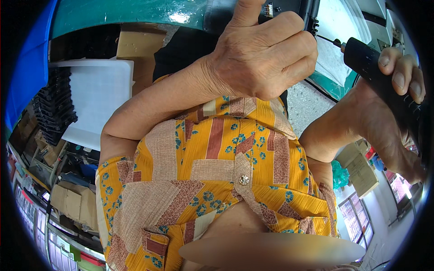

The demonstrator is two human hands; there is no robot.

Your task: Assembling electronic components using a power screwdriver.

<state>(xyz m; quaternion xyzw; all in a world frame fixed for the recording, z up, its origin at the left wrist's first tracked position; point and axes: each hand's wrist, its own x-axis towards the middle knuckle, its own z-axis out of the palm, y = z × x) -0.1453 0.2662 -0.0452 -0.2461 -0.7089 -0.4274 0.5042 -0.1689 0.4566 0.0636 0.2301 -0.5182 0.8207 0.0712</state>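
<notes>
My left hand (266, 54) is closed at the near edge of a black plastic housing (289, 6), thumb stretched over its top and fingers curled at its right side. Part of the grip is hidden behind the knuckles. A small pale connector (269, 10) shows on the housing. My right hand (398, 90) is wrapped round a black electric screwdriver (368, 58), held tilted at the right. Its thin bit points left, with the tip close to the housing's ribbed right edge; whether it touches, I cannot tell.
A green table surface (131, 11) runs along the top. Clear plastic sheeting (339, 40) lies on its right part. At left stand a white tray (97, 97), a stack of black plastic parts (54, 106) and a cardboard box (74, 203). Blue material (27, 58) edges the far left.
</notes>
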